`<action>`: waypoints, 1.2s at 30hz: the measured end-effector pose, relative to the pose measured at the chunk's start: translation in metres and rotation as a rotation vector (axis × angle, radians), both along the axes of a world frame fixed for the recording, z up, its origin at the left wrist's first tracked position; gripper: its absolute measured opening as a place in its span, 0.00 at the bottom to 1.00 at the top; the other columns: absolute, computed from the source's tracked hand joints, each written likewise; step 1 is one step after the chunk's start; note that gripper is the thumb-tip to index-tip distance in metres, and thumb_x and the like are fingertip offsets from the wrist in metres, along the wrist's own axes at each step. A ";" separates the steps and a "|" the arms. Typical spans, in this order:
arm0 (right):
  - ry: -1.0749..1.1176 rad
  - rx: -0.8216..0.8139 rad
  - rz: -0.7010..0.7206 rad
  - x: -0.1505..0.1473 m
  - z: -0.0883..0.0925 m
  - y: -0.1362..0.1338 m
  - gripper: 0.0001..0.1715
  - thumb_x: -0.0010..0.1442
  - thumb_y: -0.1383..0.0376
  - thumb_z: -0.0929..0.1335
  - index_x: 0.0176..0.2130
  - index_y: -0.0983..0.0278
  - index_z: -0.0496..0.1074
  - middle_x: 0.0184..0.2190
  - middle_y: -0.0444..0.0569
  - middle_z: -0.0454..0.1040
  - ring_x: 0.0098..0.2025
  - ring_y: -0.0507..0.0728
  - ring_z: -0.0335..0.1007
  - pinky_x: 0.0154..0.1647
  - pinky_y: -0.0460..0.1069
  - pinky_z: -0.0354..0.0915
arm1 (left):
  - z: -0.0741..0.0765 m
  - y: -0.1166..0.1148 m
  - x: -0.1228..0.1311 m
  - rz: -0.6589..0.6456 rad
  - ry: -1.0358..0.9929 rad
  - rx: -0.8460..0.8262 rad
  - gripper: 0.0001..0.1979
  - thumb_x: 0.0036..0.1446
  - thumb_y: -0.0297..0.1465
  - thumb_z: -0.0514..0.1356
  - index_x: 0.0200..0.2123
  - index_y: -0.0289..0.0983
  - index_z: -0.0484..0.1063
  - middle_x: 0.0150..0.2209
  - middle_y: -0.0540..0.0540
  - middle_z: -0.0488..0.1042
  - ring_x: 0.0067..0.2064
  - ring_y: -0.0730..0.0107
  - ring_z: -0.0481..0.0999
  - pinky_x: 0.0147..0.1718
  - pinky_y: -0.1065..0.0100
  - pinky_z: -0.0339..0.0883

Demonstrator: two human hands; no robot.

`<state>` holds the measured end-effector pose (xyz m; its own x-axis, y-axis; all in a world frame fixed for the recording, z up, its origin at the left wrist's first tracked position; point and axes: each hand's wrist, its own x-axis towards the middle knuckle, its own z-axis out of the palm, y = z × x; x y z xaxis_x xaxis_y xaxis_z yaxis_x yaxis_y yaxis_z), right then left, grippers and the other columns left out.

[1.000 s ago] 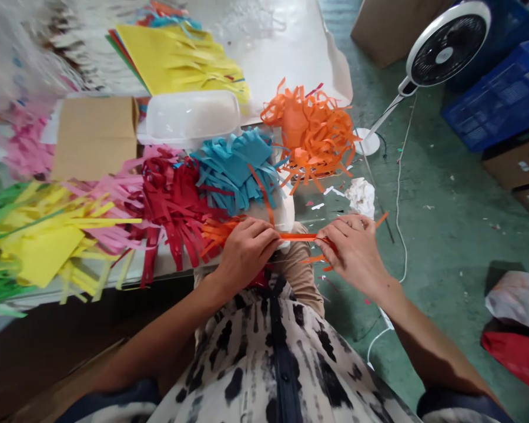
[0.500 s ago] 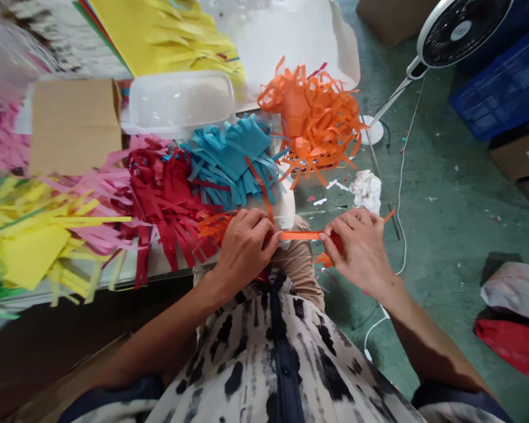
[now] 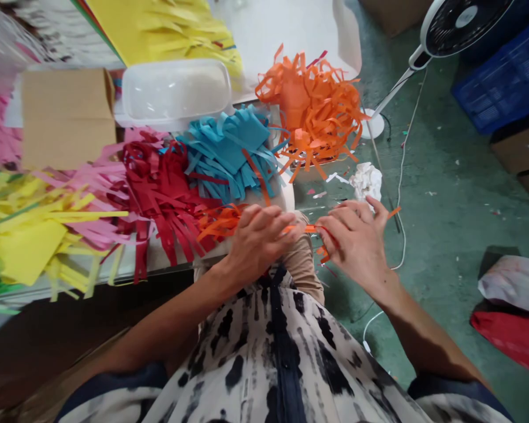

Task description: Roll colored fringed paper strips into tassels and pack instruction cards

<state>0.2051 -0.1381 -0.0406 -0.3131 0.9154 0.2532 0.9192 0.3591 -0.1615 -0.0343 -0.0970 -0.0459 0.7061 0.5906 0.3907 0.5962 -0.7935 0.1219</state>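
White shirt (image 3: 251,352) with black blotches, navy button placket (image 3: 282,352), tan trousers (image 3: 304,276)

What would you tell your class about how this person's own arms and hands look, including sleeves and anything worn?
The left hand and right hand are bare, with no gloves, and no watch or ring shows. The forearms are bare too. The left sleeve and right sleeve end in dark navy bands and are white with black blotches where they show.
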 end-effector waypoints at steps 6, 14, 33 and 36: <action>0.007 0.071 0.102 0.037 -0.009 -0.011 0.20 0.67 0.71 0.69 0.51 0.45 0.76 0.49 0.36 0.84 0.59 0.62 0.71 0.70 0.66 0.48 | 0.001 0.001 -0.014 -0.151 0.062 -0.037 0.15 0.73 0.27 0.58 0.58 0.42 0.76 0.56 0.51 0.83 0.54 0.62 0.77 0.54 0.56 0.66; 0.054 0.118 0.141 0.026 0.005 -0.015 0.22 0.67 0.68 0.67 0.56 0.51 0.77 0.53 0.43 0.83 0.58 0.64 0.71 0.67 0.67 0.50 | -0.001 0.001 0.001 -0.137 0.027 -0.093 0.13 0.72 0.26 0.56 0.51 0.41 0.80 0.52 0.47 0.84 0.54 0.58 0.78 0.56 0.52 0.68; 0.093 0.129 0.210 0.014 -0.005 0.008 0.05 0.70 0.64 0.72 0.43 0.53 0.80 0.42 0.39 0.85 0.51 0.58 0.72 0.63 0.61 0.55 | -0.006 0.010 0.012 -0.046 0.031 -0.106 0.07 0.71 0.30 0.60 0.39 0.36 0.76 0.38 0.44 0.79 0.40 0.60 0.73 0.41 0.58 0.69; 0.058 0.154 0.199 0.012 -0.007 0.006 0.04 0.70 0.61 0.72 0.45 0.56 0.79 0.43 0.41 0.85 0.50 0.58 0.72 0.65 0.61 0.55 | -0.013 0.010 0.008 -0.044 0.037 -0.069 0.06 0.71 0.28 0.59 0.41 0.35 0.76 0.40 0.43 0.79 0.41 0.60 0.73 0.41 0.59 0.70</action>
<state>0.2168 -0.1317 -0.0480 -0.4642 0.7863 0.4078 0.8186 0.5566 -0.1415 -0.0263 -0.0868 -0.0585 0.7454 0.5831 0.3232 0.5657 -0.8097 0.1561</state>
